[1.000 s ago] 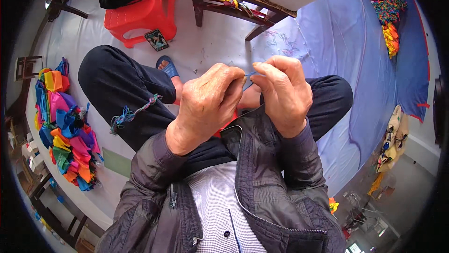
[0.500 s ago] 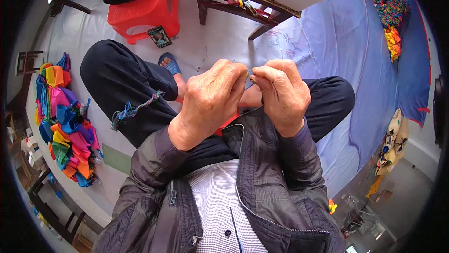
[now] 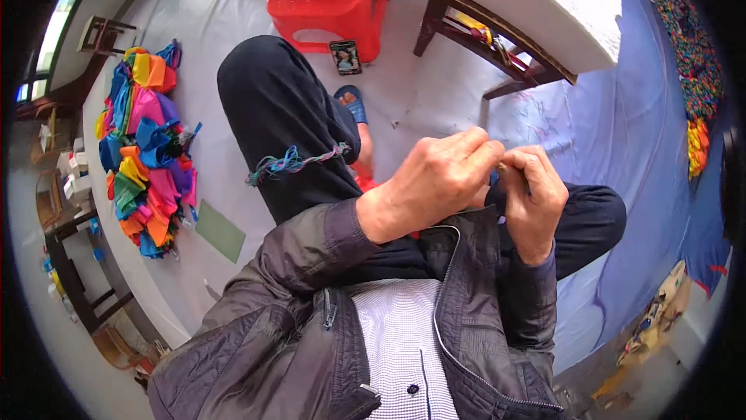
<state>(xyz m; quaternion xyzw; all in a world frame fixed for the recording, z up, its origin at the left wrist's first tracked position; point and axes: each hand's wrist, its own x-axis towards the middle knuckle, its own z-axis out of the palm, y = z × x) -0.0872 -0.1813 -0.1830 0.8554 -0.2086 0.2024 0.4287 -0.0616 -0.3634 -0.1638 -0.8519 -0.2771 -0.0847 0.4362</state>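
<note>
My left hand [image 3: 439, 179] is closed in a pinch above my lap, fingertips pointing right. Just beside it, my right hand [image 3: 536, 198] has its thumb and fingers pressed together, its tips close to those of the left. Whatever lies between the fingertips is too small or hidden to make out. A twisted bundle of blue, purple and green threads [image 3: 291, 162] rests across my left trouser leg, apart from both hands.
Brightly coloured pieces of fabric [image 3: 151, 148] are heaped on the pale floor cover at left. Ahead stand a red plastic stool [image 3: 326, 12] with a phone [image 3: 345, 57] by it, and a dark wooden frame [image 3: 497, 51] under a white block [image 3: 544, 0]. Multicoloured yarn [image 3: 691, 39] lies far right.
The view has turned, so the stool, the fabric and my legs all sit further right in the picture. Both hands stay close together and pinched, with the right hand's fingers somewhat more curled.
</note>
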